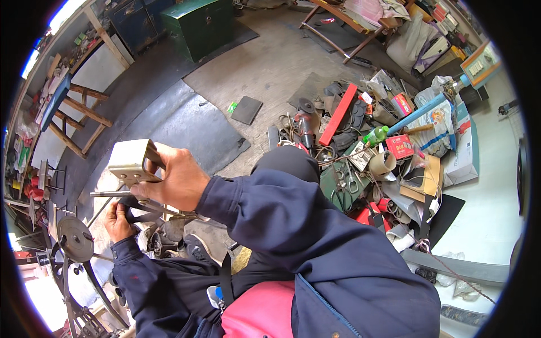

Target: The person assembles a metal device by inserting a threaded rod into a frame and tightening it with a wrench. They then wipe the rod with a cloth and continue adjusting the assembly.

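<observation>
My right hand (pixel 179 179) is closed around a pale metal U-shaped bracket (pixel 127 158) with rivets on its lower face. Just under it a thin metal rod (pixel 108 194) points left. Lower and to the left, my left hand (pixel 119 223) has its fingers closed at the edge of a dark curved piece (pixel 141 212), whose kind I cannot make out. Beside that hand stands a machine with a round metal wheel (pixel 75 239) on a thin frame.
A heap of tools, boxes and cables lies to my right, with a red bar (pixel 338 114) and an angle grinder (pixel 306 121). A blue-topped wooden stool (pixel 76 112) stands at left, a green chest (pixel 198 28) at the back. A shoe (pixel 197 248) shows below my hands.
</observation>
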### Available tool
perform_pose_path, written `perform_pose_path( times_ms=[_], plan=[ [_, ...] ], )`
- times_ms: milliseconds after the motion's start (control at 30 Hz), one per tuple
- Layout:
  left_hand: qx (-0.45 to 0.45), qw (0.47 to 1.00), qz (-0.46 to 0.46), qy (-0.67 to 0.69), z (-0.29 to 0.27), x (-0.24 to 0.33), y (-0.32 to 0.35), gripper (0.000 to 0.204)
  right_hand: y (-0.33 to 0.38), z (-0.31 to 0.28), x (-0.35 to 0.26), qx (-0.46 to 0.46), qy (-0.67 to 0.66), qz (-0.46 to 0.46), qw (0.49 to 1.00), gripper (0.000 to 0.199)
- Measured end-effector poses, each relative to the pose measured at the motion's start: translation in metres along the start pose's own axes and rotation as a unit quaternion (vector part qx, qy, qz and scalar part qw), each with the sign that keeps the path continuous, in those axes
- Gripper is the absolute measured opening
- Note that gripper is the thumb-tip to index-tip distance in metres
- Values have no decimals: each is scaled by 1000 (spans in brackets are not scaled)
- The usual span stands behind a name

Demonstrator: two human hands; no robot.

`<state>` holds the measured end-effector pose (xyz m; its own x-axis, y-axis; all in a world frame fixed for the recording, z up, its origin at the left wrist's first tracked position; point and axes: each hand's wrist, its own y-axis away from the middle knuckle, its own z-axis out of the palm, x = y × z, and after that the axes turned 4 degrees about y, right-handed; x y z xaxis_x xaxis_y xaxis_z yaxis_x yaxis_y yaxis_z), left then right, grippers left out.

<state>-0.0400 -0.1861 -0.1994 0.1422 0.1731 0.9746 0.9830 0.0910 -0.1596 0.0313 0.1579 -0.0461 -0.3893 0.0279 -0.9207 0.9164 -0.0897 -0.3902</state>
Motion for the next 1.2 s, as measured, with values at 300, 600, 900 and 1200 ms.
perform_pose_path(
  times_ms=[300,600,900,1200],
  plan=[
    [-33,997,-63,-37,46,59,24,13,3,-2,-5,-57,-81,43,994,55],
    [12,994,9,-108,75,97,37,21,1,-11,-17,-52,-54,143,987,40],
    [55,998,-28,32,88,86,40,49,4,-21,-1,-4,-50,132,990,31],
    [9,990,-68,125,86,76,36,17,2,-22,0,8,-64,126,990,20]
  ],
)
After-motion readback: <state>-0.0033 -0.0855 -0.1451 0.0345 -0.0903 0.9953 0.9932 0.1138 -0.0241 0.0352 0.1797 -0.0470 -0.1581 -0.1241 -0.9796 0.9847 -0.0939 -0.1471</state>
